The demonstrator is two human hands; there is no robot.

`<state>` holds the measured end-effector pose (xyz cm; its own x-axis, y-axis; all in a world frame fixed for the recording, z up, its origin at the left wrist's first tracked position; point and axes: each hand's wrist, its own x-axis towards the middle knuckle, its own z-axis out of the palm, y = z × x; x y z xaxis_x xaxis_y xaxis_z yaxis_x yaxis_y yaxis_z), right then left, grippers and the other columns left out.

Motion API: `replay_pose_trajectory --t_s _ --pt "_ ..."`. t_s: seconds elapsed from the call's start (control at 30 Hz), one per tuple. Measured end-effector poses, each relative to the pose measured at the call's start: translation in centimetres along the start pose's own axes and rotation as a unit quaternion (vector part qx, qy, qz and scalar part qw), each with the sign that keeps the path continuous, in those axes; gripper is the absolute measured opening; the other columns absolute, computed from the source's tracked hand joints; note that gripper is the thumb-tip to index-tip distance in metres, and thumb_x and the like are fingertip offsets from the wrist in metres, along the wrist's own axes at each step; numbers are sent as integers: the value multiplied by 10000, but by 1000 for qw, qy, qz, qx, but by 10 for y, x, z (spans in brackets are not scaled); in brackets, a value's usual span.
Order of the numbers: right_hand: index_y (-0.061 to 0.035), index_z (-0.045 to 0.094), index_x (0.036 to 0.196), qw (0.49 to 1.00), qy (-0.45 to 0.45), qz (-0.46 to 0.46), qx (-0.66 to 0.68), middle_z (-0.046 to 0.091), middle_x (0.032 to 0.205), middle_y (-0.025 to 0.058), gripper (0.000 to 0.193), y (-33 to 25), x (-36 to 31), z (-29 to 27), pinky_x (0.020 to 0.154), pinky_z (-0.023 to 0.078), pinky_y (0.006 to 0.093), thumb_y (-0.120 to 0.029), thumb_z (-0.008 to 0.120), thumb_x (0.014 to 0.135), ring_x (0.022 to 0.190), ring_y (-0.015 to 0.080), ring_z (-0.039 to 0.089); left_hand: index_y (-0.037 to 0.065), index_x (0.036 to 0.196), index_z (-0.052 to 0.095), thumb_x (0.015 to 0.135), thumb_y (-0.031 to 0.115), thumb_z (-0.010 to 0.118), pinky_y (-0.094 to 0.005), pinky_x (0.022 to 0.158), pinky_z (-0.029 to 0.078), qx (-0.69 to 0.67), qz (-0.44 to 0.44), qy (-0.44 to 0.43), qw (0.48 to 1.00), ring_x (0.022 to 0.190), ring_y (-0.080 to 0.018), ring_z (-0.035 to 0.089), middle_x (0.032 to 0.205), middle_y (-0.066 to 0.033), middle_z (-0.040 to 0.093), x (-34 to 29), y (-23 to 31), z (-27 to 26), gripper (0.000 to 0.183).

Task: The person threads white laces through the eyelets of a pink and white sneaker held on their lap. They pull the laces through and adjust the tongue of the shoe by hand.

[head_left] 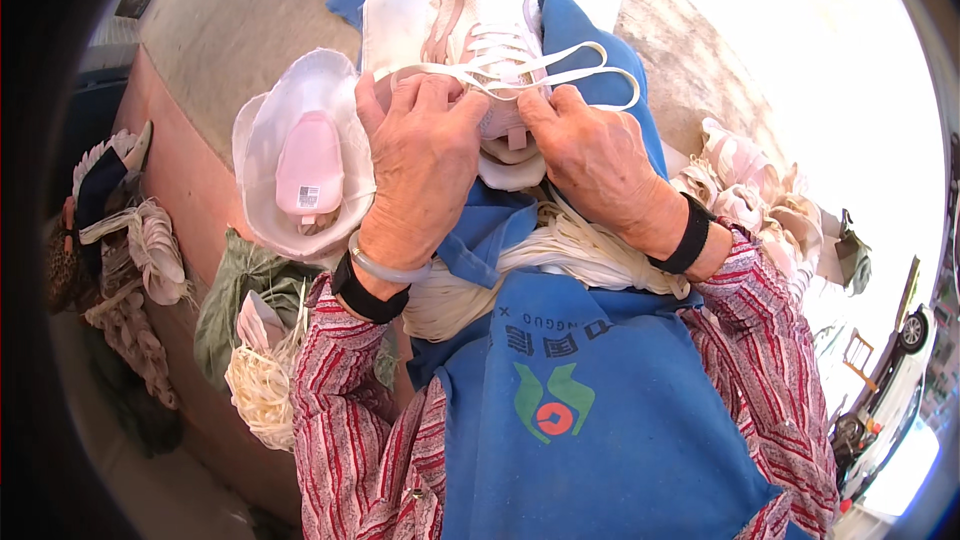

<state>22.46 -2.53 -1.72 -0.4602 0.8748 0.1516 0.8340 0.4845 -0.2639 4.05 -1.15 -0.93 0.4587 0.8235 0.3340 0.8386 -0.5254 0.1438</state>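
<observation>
A pale pink and white sneaker [492, 2] lies in front of me, toe pointing away, over a blue cloth on my lap. White shoelace [575, 73] crosses its upper, and a loose loop reaches out to the right. At the shoe's left side, my left hand [425, 135] is closed, thumb and fingers pinching the lace by the eyelets. My right hand [600, 152] is closed near the tongue on the right, its thumb and forefinger at the lace edge; their exact grip is partly hidden. A thick bundle of white laces [590, 252] lies across my lap.
A white plastic-lined container [262, 165] at left holds a pink tongue-shaped piece [310, 165]. Below it are a green cloth [240, 290] and tangled laces [262, 390]. Pink and white shoe uppers [750, 185] are heaped at right. A blue apron [610, 420] covers me.
</observation>
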Motion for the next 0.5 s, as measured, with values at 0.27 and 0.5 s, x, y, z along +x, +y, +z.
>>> replay_pose_trajectory --t_s 0.27,0.5 --pt "-27 603 798 993 17 -64 -101 568 846 99 121 1 11 -3 491 492 308 -130 638 746 676 203 654 114 768 654 731 94 680 -394 864 353 -84 19 97 992 848 -199 545 832 13 584 5 1 8 49" --pt "1 580 885 985 85 -14 149 524 903 101 93 7 21 -9 603 483 323 -85 614 871 798 201 601 62 843 692 785 129 714 -374 719 471 -271 -83 84 955 718 -251 628 775 -65 669 39 -8 0 92"
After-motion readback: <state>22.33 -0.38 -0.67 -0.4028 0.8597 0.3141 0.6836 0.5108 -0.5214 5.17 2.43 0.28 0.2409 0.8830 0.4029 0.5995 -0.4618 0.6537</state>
